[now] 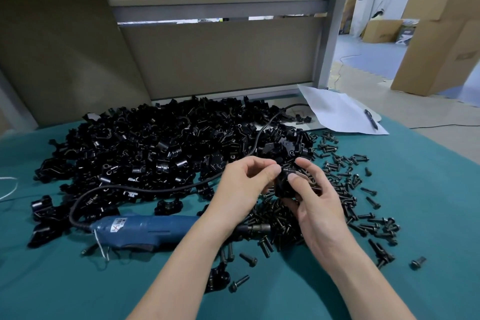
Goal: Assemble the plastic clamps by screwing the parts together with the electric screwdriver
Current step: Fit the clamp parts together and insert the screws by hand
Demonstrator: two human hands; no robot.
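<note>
Both hands meet over the middle of the teal table. My right hand grips a black plastic clamp from below and the side, thumb on top. My left hand pinches the clamp's upper left part with thumb and forefinger; what is under the fingertips is hidden. The blue electric screwdriver lies flat on the table below my left forearm, its metal tip pointing right. A big heap of black clamp parts fills the table behind. Dark screws lie scattered on the right.
The screwdriver's black cord loops over the heap toward the back. A white sheet with a pen lies at the back right. A grey partition stands behind the table. Cardboard boxes stand on the floor to the right.
</note>
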